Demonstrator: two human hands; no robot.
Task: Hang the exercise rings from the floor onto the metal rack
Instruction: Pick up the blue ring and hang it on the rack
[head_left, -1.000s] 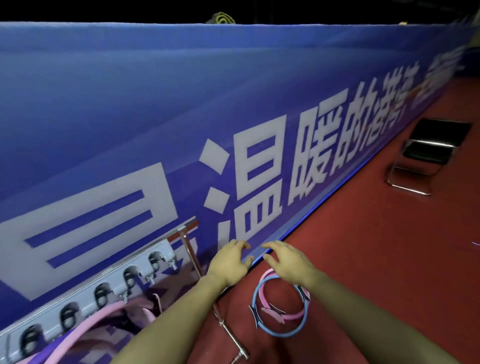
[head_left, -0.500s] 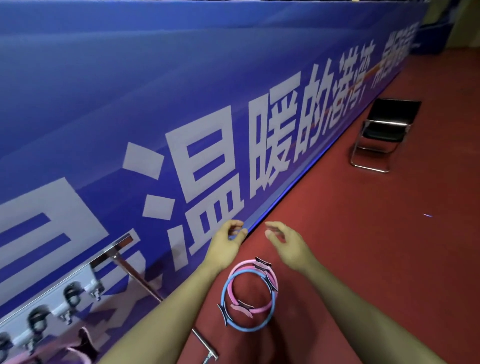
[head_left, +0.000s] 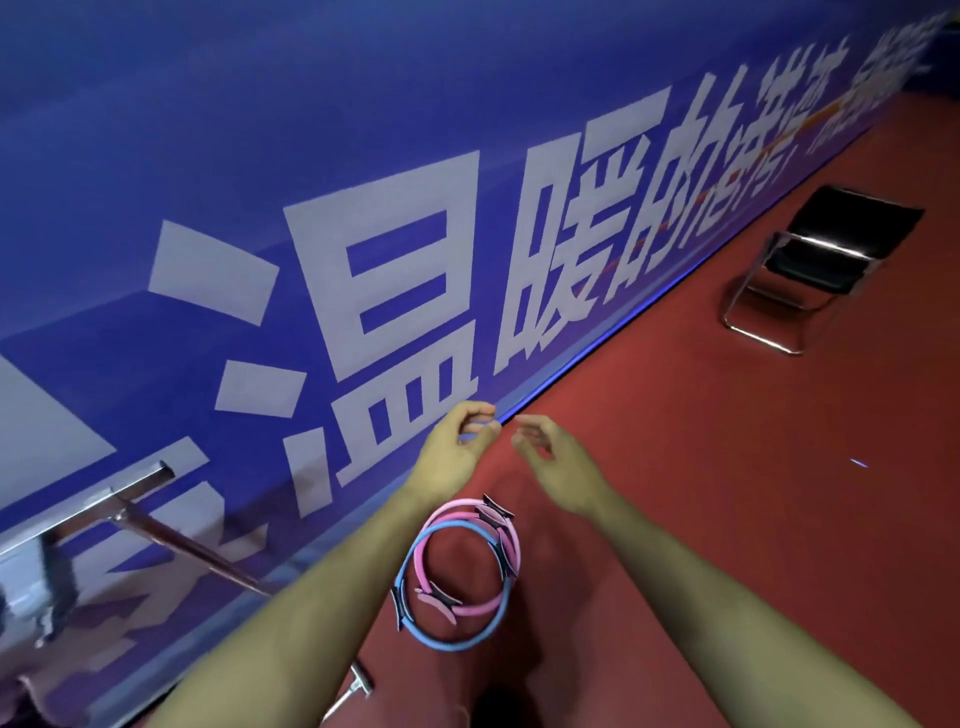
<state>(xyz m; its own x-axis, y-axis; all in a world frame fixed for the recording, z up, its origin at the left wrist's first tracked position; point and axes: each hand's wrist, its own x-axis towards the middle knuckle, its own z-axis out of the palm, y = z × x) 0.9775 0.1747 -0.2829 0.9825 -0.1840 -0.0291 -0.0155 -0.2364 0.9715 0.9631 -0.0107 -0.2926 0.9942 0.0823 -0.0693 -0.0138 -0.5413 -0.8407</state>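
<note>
Red floor (head_left: 727, 519): round foam rings (head_left: 457, 582) flat; both hands, L (head_left: 457, 452) & R (head_left: 550, 457), loosely curled, empty.

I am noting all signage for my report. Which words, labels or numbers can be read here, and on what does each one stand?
"温暖的港湾" in large white characters, on the blue banner along the wall.
More white characters follow at the banner's far right end: too blurred to read.
A partial white shape at the banner's left edge: cut off, unreadable.
Exercise rings, chair, metal rack: no readable text.

Two hands – left (head_left: 454, 449), right (head_left: 553, 457) – hang empty above pink and blue rings (head_left: 457, 571) on the red floor (head_left: 727, 519).
</note>
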